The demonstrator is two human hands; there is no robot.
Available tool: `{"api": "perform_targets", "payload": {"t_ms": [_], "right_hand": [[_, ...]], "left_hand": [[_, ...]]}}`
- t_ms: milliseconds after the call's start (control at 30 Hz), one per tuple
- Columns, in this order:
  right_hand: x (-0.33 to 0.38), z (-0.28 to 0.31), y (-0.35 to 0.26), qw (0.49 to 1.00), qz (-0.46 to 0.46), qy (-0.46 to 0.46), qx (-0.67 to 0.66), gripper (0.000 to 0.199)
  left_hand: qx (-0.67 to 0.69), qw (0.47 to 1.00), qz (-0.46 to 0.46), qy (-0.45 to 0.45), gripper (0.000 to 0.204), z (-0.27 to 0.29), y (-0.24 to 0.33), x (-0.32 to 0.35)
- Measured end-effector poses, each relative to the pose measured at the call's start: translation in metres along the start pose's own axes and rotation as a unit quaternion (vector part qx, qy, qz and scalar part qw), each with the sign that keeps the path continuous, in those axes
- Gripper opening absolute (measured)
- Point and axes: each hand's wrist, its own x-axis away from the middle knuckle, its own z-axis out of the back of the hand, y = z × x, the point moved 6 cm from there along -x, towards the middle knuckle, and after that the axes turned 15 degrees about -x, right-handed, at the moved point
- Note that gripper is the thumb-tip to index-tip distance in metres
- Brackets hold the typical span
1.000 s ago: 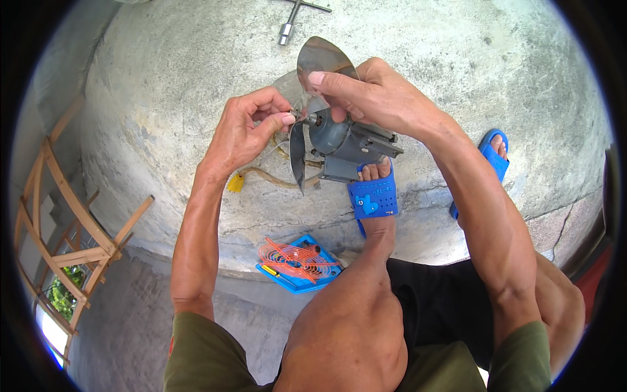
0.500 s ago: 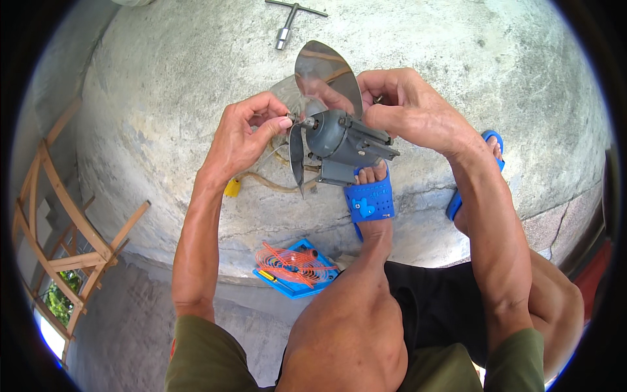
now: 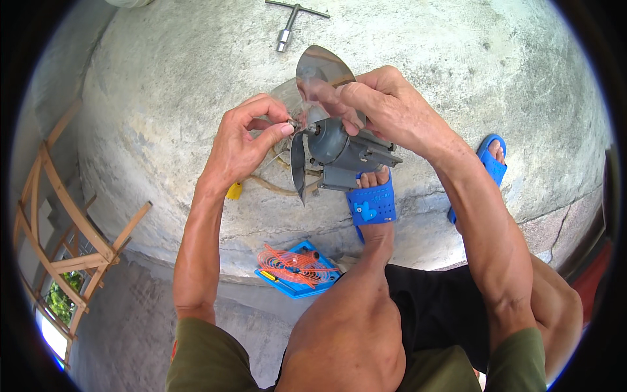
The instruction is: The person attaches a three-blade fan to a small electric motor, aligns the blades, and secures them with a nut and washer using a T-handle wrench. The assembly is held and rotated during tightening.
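A dark grey fan motor [image 3: 330, 149] with a metal fan blade set [image 3: 320, 60] on its shaft is in the middle, above a blue sandal. In front of the hub, my left hand [image 3: 243, 136] pinches a small metal piece [image 3: 294, 123] between thumb and fingertips; it looks like the nut or shaft end, too small to be sure. My right hand [image 3: 395, 108] is closed around the edge of the upper blade, its fingers partly behind the blade and a fingertip by the motor's front. A pale cord [image 3: 271, 188] with a yellow plug [image 3: 235, 191] trails beneath.
On the concrete beyond lies a T-handle socket wrench [image 3: 289, 26]. Close to my leg, a blue tray [image 3: 287, 285] carries an orange wire fan guard [image 3: 294, 264]. My feet wear blue sandals [image 3: 372, 204]. A wooden frame [image 3: 81, 262] stands at the left.
My right hand has shifted left from behind the motor onto the upper blade's edge and motor front. The fan has tilted slightly. My left hand keeps its pinch at the hub.
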Motion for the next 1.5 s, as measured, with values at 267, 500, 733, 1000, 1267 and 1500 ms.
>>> {"api": "perform_targets", "payload": {"t_ms": [267,500,733,1000,1267,1500], "right_hand": [[0.001,-0.004,0.000,0.999,0.007,-0.008,-0.036,0.052],[-0.002,-0.003,-0.004,0.999,-0.004,-0.020,-0.034,0.055],[-0.004,-0.001,-0.001,0.997,0.013,-0.028,-0.067,0.058],[0.008,0.030,0.000,0.997,-0.069,0.045,-0.012,0.044],[0.026,0.059,-0.001,0.996,0.005,0.082,-0.027,0.030],[0.035,0.045,-0.003,0.983,-0.037,0.058,0.170,0.021]], "left_hand": [[-0.024,1.000,0.004,0.002,0.009,0.004,0.000,-0.002],[-0.015,1.000,0.008,0.000,0.011,0.003,0.002,-0.002],[0.001,1.000,-0.020,0.007,0.015,0.000,-0.001,-0.004],[0.031,0.999,-0.030,-0.009,0.008,-0.002,-0.004,-0.002],[0.032,0.999,-0.037,0.006,0.008,-0.004,-0.006,0.001],[0.015,0.999,-0.042,0.012,0.008,-0.003,-0.006,-0.001]]}}
